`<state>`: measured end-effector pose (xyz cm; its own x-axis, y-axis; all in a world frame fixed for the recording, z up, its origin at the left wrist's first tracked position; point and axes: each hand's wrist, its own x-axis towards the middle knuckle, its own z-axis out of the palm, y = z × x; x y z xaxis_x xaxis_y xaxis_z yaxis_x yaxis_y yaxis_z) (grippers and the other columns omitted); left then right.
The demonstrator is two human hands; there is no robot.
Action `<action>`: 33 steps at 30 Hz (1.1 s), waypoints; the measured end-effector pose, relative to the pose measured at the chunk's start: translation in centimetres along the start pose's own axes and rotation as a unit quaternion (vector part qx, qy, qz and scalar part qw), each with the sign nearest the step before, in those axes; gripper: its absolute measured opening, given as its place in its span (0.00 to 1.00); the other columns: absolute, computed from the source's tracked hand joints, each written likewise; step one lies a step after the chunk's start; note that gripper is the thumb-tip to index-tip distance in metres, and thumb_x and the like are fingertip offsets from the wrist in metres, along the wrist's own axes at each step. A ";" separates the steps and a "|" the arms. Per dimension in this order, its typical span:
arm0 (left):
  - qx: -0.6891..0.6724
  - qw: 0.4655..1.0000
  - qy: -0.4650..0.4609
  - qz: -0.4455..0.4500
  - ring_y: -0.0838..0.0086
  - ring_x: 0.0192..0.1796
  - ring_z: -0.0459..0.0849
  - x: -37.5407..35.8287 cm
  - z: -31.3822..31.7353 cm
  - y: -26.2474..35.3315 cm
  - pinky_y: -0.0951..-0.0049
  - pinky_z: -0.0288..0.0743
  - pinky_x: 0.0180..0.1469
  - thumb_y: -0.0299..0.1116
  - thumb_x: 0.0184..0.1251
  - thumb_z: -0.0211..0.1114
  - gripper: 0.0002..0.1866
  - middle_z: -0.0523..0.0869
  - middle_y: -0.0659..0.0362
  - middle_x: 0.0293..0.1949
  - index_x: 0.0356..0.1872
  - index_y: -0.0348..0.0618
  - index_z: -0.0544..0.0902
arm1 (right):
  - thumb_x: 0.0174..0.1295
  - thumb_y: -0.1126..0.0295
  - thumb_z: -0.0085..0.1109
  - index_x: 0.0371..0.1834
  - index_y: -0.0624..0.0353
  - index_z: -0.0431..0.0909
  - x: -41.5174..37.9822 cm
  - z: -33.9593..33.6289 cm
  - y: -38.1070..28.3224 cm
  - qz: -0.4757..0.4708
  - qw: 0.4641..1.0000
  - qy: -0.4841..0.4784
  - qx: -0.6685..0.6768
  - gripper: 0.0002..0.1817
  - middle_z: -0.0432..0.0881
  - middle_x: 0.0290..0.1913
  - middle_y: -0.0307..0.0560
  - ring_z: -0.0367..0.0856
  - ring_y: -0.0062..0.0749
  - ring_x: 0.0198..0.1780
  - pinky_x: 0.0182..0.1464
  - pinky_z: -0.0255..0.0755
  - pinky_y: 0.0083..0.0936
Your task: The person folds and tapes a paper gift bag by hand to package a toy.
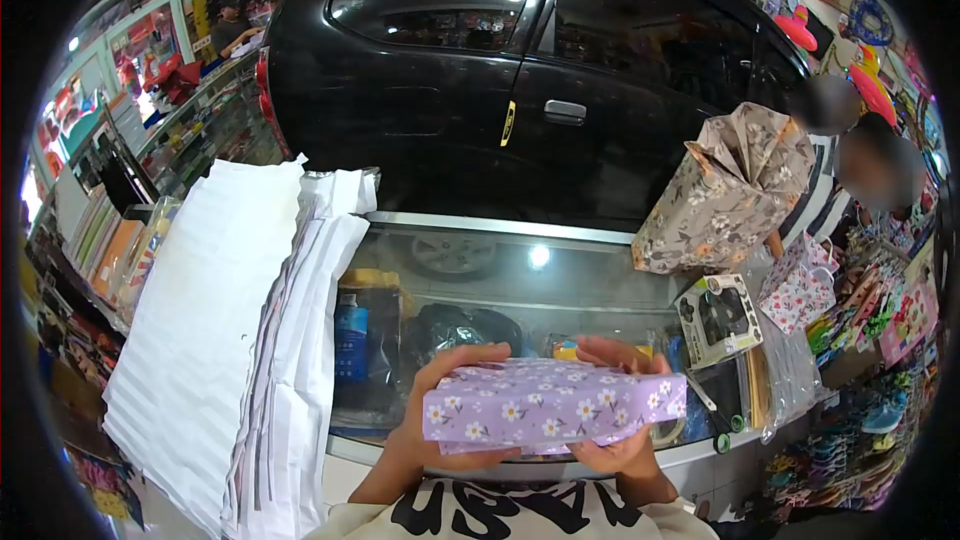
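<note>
My L hand (415, 422) is part-open, curved round one end of the lilac parcel (540, 408); my R hand (620, 452), also part-open, grips it nearer the other end, fingers above & below. Parcel's above the near edge of the glass counter (585, 290), hiding bits of what's under the glass. Big white sheets (200, 300), creased w/ ragged edges, cover the L side. Black car (430, 120), glossy & curved, blocks the far side. On R: tall brown floral bag (715, 205), crumpled top; boxy windowed carton (718, 320); green-handled scissors (722, 443) nr the parcel's R end; crinkly clear plastic (792, 375). Parcel's oblong, daisy-print paper, R end flattish & narrower.
</note>
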<state>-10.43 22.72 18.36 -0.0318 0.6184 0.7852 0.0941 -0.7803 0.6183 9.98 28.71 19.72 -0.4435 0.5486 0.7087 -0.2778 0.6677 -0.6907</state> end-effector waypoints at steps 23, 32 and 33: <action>0.315 0.949 0.033 -0.002 0.65 0.62 0.72 -0.3 -0.8 0.4 0.39 0.26 0.71 0.62 0.47 0.65 0.46 0.82 0.55 0.51 0.63 0.41 0.63 | 0.49 0.60 0.70 0.73 0.47 0.19 -0.6 -0.7 0.3 0.025 0.995 -0.066 -0.078 0.65 0.52 0.69 0.70 0.52 0.59 0.71 0.70 0.44 0.50; 0.478 0.874 0.015 -0.085 0.60 0.71 0.59 0.7 -0.6 2.8 0.36 0.13 0.68 0.74 0.42 0.60 0.42 0.79 0.60 0.54 0.49 0.47 0.76 | 0.47 0.49 0.68 0.73 0.56 0.25 -0.3 -1.0 -0.5 0.053 0.965 -0.060 -0.248 0.63 0.54 0.69 0.70 0.54 0.55 0.71 0.71 0.24 0.52; 0.491 0.867 0.019 -0.089 0.59 0.72 0.56 0.7 -0.6 2.9 0.37 0.11 0.67 0.75 0.42 0.60 0.44 0.78 0.59 0.55 0.50 0.47 0.75 | 0.47 0.48 0.67 0.73 0.57 0.26 -0.3 -1.0 -0.5 0.059 0.963 -0.055 -0.259 0.63 0.53 0.69 0.71 0.53 0.56 0.71 0.71 0.25 0.52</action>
<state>-10.77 20.87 20.73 -0.1633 0.7031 0.6921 0.8846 -0.2062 0.4182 11.13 28.68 19.99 -0.5413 0.5988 0.5902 0.2296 0.7806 -0.5814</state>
